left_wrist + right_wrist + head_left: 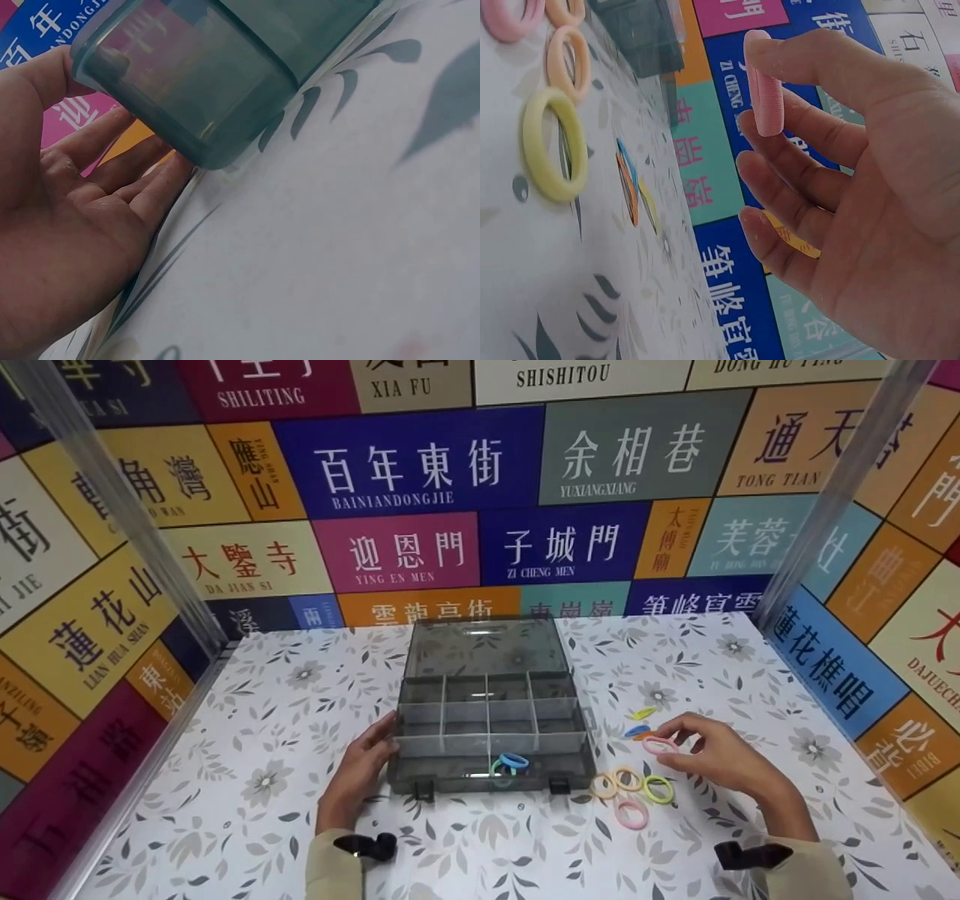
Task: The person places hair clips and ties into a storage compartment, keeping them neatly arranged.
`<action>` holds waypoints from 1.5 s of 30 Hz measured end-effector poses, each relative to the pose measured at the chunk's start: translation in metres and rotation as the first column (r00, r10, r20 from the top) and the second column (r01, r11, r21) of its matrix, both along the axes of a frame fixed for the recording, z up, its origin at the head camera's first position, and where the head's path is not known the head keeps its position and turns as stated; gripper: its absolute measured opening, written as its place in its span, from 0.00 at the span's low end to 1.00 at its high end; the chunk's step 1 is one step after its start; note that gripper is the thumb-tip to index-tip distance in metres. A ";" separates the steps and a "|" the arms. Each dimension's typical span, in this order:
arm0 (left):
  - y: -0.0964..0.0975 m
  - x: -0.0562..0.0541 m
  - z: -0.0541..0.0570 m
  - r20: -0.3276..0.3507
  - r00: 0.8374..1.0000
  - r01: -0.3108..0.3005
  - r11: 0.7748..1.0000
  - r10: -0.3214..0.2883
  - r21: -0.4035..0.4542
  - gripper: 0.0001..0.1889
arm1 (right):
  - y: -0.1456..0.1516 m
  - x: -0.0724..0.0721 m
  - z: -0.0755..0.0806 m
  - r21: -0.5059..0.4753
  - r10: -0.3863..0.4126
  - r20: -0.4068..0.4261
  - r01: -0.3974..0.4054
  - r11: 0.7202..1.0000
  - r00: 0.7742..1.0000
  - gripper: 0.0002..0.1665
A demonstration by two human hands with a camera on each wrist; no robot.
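Observation:
In the head view my right hand [709,750] pinches a pink hair tie [660,745] above the table, to the right of the box. The right wrist view shows this ribbed pink hair tie [765,84] between thumb and fingers, the other fingers loosely bent. My left hand [360,771] rests against the left side of a translucent grey compartment box [491,784], its fingers mostly straight along the wall [202,97]. The lid [487,649] stands raised at the back. Inside the front compartment lie a blue hair tie [514,760] and a green one, partly covered.
Right of the box lie two orange hair ties [627,779], a yellow-green one [658,790] and a pink one [631,814]. Farther back are a yellow [643,712] and a blue one [637,731], beside an orange one. Clear posts [817,495] frame the flowered tabletop [247,840].

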State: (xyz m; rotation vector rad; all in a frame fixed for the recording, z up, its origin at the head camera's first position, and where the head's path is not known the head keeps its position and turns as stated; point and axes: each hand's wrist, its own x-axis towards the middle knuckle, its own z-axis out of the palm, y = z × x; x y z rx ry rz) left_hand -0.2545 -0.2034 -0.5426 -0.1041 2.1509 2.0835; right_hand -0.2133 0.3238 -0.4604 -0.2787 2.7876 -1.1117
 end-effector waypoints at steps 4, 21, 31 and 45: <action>-0.001 -0.001 0.001 0.010 1.000 -0.002 1.000 0.002 -0.021 0.31 | -0.006 -0.001 0.000 -0.016 0.010 -0.018 -0.011 1.000 1.000 0.22; 0.002 -0.003 -0.001 0.019 1.000 0.008 1.000 -0.008 0.000 0.31 | -0.043 -0.005 0.017 -0.089 0.122 -0.116 -0.133 0.987 0.986 0.15; 0.002 -0.001 -0.002 0.005 1.000 -0.001 1.000 0.001 -0.018 0.32 | -0.079 -0.015 0.015 -0.061 0.219 -0.183 -0.233 0.971 0.959 0.15; 0.002 -0.003 -0.001 -0.004 1.000 -0.007 1.000 0.006 -0.026 0.32 | -0.121 -0.019 0.001 -0.055 0.275 -0.244 -0.296 0.954 0.930 0.14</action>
